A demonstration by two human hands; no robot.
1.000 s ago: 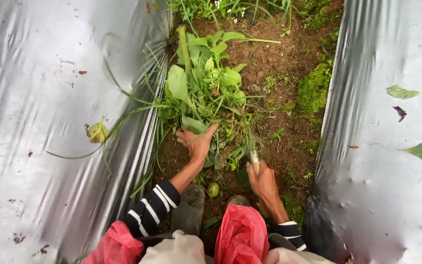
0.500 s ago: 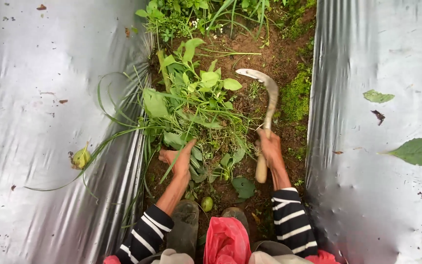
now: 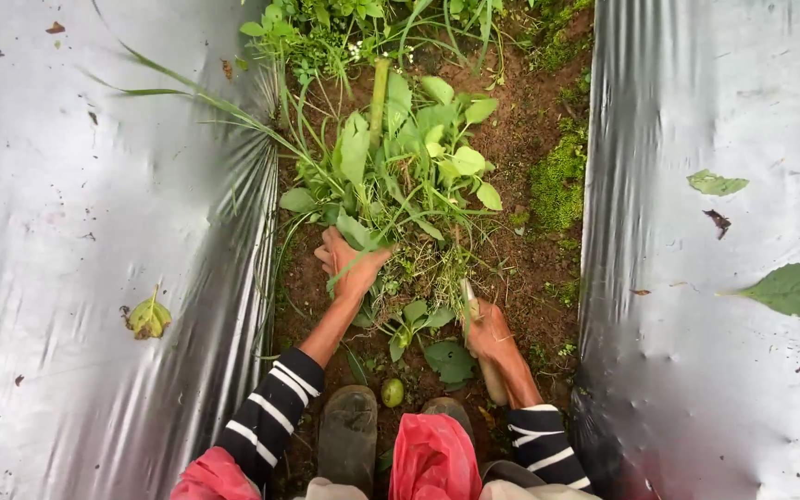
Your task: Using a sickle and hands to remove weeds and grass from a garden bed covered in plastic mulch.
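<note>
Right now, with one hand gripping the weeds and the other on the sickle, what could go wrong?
The sickle blade is buried in the weed clump close to the left hand, so a pull could nick those fingers. The right hand works near the silver plastic mulch; a slip might slash it. The boots sit right behind the cut.

Left hand gripping weeds; right hand closed on sickle handle, blade hidden under weeds.
</note>
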